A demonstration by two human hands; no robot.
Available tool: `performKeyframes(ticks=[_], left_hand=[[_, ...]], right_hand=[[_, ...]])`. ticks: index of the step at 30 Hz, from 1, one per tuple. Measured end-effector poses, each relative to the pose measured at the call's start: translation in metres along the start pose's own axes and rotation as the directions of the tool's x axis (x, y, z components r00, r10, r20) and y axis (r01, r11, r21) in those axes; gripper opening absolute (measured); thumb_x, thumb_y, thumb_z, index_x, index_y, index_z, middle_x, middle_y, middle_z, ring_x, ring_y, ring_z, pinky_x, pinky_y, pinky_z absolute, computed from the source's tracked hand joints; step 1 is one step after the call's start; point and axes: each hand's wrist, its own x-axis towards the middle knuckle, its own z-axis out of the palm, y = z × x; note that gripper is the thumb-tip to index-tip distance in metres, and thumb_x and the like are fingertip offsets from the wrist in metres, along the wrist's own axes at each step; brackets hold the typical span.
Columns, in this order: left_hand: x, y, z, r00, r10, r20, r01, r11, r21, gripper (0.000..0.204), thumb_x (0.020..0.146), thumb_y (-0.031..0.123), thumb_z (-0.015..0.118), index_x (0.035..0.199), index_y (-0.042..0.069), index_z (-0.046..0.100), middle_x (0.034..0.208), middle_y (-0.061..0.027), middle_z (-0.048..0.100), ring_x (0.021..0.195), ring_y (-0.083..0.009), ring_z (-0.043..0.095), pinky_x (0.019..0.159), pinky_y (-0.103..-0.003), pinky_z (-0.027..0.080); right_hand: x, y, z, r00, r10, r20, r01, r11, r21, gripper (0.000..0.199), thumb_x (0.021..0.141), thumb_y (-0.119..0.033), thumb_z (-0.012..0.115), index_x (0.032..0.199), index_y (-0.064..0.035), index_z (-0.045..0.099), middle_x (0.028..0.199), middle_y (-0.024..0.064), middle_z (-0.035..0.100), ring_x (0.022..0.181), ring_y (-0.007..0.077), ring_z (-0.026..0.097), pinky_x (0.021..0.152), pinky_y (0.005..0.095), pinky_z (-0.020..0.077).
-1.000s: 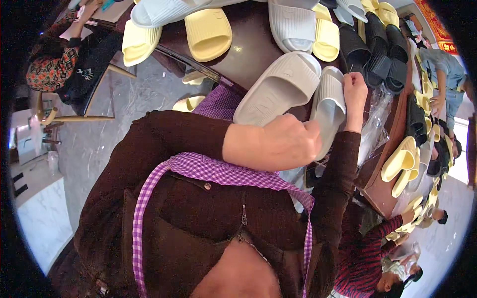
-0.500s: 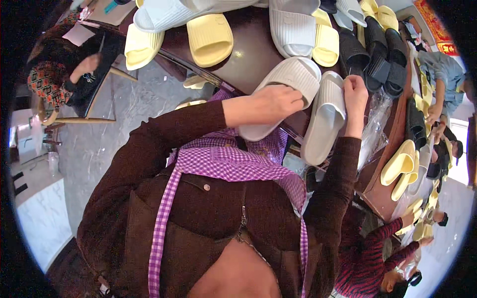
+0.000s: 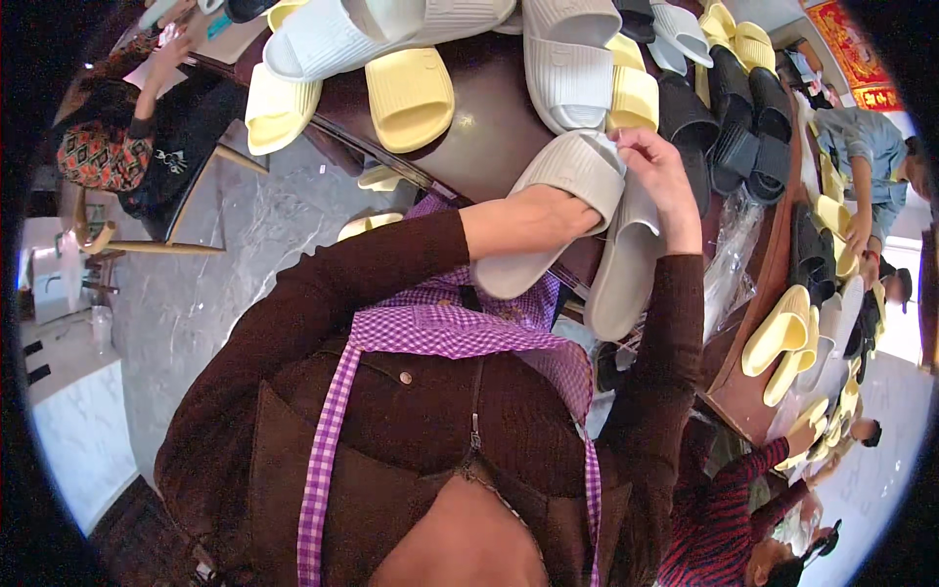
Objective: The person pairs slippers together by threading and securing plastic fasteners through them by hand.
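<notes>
A pale grey slide slipper [image 3: 572,168] lies at the near table edge, its heel sticking out over my apron. My left hand [image 3: 543,217] reaches into its foot opening and holds it, with the fingers hidden under the ribbed strap. My right hand [image 3: 660,171] is at the far end of that strap, thumb and fingertips pinched together. Whatever is between those fingertips is too small to make out. Beneath my right wrist lies the second grey slipper [image 3: 626,279], partly covered by the hand.
White slippers [image 3: 333,39], yellow slippers [image 3: 411,98] and black slippers [image 3: 738,152] crowd the dark table [image 3: 479,117]. Clear plastic wrap [image 3: 729,264] lies at the right. Other people work along the tables on the right, and a seated person [image 3: 108,161] is at the far left.
My left fingers have gone from the strap's edge into the slipper's opening. My right hand has moved left from the second slipper to the far end of the first one.
</notes>
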Motion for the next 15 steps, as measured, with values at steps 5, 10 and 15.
performKeyframes(ticks=[5, 10, 15], left_hand=[[-0.001, 0.001, -0.002, 1.000, 0.003, 0.002, -0.003, 1.000, 0.008, 0.027, 0.081, 0.009, 0.047, 0.106, 0.000, 0.050, 0.094, -0.0146, 0.059, 0.086, -0.0283, 0.062, 0.070, -0.037, 0.051], [-0.002, 0.003, -0.004, 0.998, -0.043, 0.050, 0.045, 0.999, -0.021, 0.028, 0.081, 0.009, 0.047, 0.107, 0.000, 0.050, 0.095, -0.0152, 0.059, 0.087, -0.0293, 0.061, 0.072, -0.037, 0.051], [-0.005, 0.003, -0.004, 0.995, -0.077, 0.060, 0.080, 0.995, -0.058, 0.030, 0.082, 0.008, 0.048, 0.110, 0.000, 0.050, 0.097, -0.0166, 0.059, 0.088, -0.0301, 0.061, 0.074, -0.040, 0.050]], right_hand=[[0.009, 0.003, 0.007, 0.988, -0.081, 0.129, 0.070, 0.994, 0.089, 0.010, 0.084, 0.004, 0.052, 0.090, -0.0027, 0.057, 0.098, 0.0023, 0.062, 0.092, 0.0099, 0.054, 0.083, 0.0234, 0.0422], [0.015, 0.009, 0.004, 0.969, -0.073, 0.235, 0.101, 0.989, -0.111, 0.010, 0.085, 0.004, 0.051, 0.090, -0.0030, 0.057, 0.094, 0.0003, 0.061, 0.091, 0.0096, 0.054, 0.081, 0.0244, 0.0428], [0.010, 0.013, -0.006, 0.984, -0.172, -0.046, 0.123, 0.842, -0.525, 0.010, 0.084, 0.004, 0.051, 0.090, -0.0029, 0.057, 0.084, -0.0026, 0.057, 0.082, 0.0083, 0.052, 0.077, 0.0222, 0.0425]])
